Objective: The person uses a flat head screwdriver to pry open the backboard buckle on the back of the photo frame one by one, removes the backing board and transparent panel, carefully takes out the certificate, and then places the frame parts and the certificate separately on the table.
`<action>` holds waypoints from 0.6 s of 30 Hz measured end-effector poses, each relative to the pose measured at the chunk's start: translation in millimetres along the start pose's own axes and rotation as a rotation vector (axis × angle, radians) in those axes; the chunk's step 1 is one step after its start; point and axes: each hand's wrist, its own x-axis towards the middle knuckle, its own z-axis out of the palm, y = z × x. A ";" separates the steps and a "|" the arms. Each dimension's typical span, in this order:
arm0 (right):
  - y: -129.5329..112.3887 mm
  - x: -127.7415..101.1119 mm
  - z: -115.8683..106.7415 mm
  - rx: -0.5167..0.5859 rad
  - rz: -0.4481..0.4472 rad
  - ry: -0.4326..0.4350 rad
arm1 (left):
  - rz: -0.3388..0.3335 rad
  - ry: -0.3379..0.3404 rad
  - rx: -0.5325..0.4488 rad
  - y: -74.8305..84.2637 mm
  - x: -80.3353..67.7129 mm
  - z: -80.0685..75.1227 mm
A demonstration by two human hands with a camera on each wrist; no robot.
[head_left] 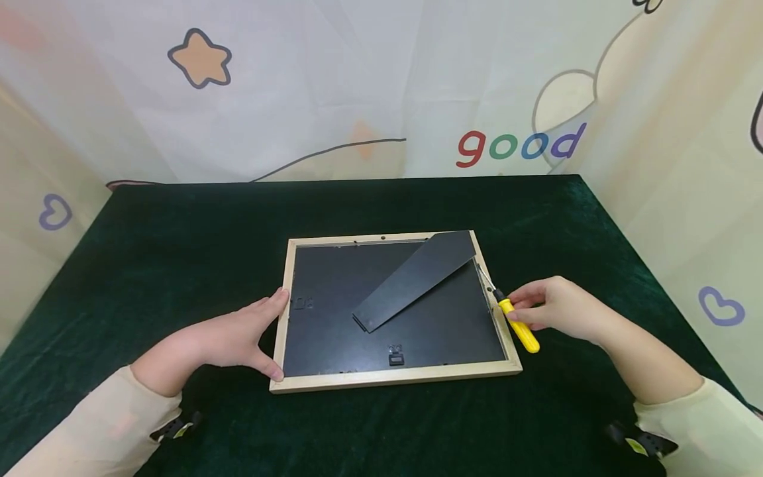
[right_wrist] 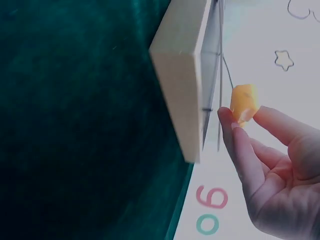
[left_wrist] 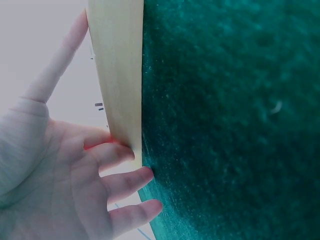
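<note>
Backdrop (head_left: 381, 86) reads "good" (head_left: 520, 146) behind green table (head_left: 179, 265).

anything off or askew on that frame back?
Only the black stand flap: it lies slantwise across the backing board, its top end overlapping the wooden frame at the far right corner. No visible damage. The yellow screwdriver tip sits at the right edge.

The head view looks forward and down from above the table's (head_left: 149, 265) near edge, taking in the whole picture frame (head_left: 393, 377) at mid-frame. The 2 wrist views sit very close, low beside it: the left shows its wooden edge (left_wrist: 120, 85) at upper left, the right its corner (right_wrist: 182, 95) at top centre. All 3 share the frame and the green cloth (right_wrist: 75, 125).
</note>
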 end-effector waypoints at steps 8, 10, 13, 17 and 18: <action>26.0 -5.9 -6.3 0.003 0.052 -0.015 | 0.007 0.000 -0.016 -0.4 -0.3 0.4; 30.6 -7.2 -6.3 0.009 0.069 -0.032 | 0.010 0.000 -0.017 -0.7 0.0 0.2; 35.2 -8.9 -4.7 0.018 0.089 -0.044 | 0.019 0.002 -0.016 -1.1 0.5 -0.4; 37.4 -11.2 0.2 -0.006 0.097 -0.048 | 0.021 -0.002 -0.027 -1.2 0.6 -0.7; 37.2 -11.8 1.6 -0.017 0.098 -0.049 | 0.019 -0.003 -0.027 -1.0 0.5 -0.7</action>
